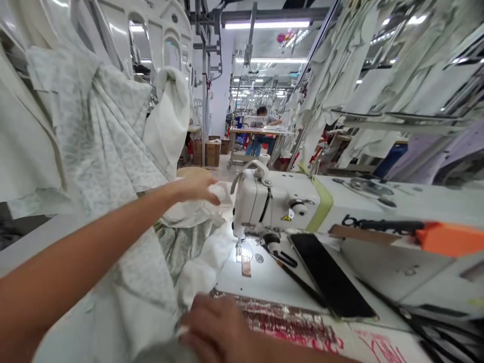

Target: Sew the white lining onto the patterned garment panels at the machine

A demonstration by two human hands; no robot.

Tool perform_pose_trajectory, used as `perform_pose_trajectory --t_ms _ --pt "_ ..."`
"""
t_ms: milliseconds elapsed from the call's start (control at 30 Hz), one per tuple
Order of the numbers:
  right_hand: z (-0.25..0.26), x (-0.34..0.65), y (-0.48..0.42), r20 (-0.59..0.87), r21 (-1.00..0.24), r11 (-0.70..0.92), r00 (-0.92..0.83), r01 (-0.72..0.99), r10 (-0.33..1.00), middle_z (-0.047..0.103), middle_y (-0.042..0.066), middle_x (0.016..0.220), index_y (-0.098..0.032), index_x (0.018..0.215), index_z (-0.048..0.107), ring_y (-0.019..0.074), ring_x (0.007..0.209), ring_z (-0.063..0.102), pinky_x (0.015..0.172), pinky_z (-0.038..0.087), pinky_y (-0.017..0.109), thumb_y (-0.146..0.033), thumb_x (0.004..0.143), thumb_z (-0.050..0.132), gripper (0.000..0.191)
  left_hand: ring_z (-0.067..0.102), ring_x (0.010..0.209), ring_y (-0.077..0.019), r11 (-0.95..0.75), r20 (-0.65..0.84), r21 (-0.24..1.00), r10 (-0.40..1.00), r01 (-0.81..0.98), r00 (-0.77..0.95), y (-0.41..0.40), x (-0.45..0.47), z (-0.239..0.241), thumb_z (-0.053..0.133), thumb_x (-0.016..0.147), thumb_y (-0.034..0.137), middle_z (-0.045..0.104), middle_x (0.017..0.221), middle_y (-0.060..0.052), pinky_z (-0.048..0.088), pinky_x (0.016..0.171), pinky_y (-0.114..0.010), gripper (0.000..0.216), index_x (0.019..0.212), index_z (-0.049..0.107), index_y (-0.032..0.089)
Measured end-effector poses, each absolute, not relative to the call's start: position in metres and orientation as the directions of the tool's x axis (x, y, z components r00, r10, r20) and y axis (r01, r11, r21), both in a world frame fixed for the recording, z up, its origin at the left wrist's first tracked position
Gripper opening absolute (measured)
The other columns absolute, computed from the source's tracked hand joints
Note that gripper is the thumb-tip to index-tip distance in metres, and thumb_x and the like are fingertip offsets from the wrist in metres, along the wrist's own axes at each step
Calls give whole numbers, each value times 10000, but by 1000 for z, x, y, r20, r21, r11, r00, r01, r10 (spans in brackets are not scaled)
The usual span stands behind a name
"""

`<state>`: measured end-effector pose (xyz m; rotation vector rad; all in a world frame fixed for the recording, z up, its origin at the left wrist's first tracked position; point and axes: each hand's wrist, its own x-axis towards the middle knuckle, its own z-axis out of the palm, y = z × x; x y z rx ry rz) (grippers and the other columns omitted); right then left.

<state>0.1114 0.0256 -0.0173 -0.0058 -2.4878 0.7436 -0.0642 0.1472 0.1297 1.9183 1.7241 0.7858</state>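
Note:
My left hand [196,189] reaches across from the lower left and pinches a fold of white fabric [217,194] just left of the head of a white industrial sewing machine [276,201]. A large pale green patterned cloth [113,201] hangs and bunches in front of me, spreading over the table towards the machine's needle area [240,247]. At the bottom of the view my right hand [219,327] grips the cloth's white edge [200,272] near the front of the sewing table [272,287].
A black phone or tablet [333,275] lies on the table right of the needle, beside a black tool [283,258]. An orange object [449,239] sits on the machine's arm. Pale garments [378,75] hang overhead at right. Farther back, a seated person [262,121] works at another table.

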Motion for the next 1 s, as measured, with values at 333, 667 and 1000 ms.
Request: perform_pose_trajectory --t_ms 333,667,1000 --pt "65 119 50 732 -468 880 -594 -82 334 622 85 961 -164 850 631 174 894 571 788 464 311 -197 893 511 132 542 698 -129 -78 2 830 990 553 138 -27 -62 112 589 734 299 594 815 22 415 591 -197 223 916 551 176" --pt "51 119 54 806 -233 971 -570 -60 159 649 97 904 -132 931 629 150 808 595 695 511 262 -146 889 517 121 560 660 -125 -130 250 820 957 558 -145 -30 -58 89 633 756 359 679 712 7 394 600 -202 188 724 705 188" --pt "48 119 56 794 -256 965 -580 -51 180 647 96 940 -150 950 621 157 840 590 715 514 297 -141 885 509 130 503 600 -99 -112 305 881 877 459 -372 -33 -47 63 608 784 380 617 666 16 373 536 -173 232 749 659 156"
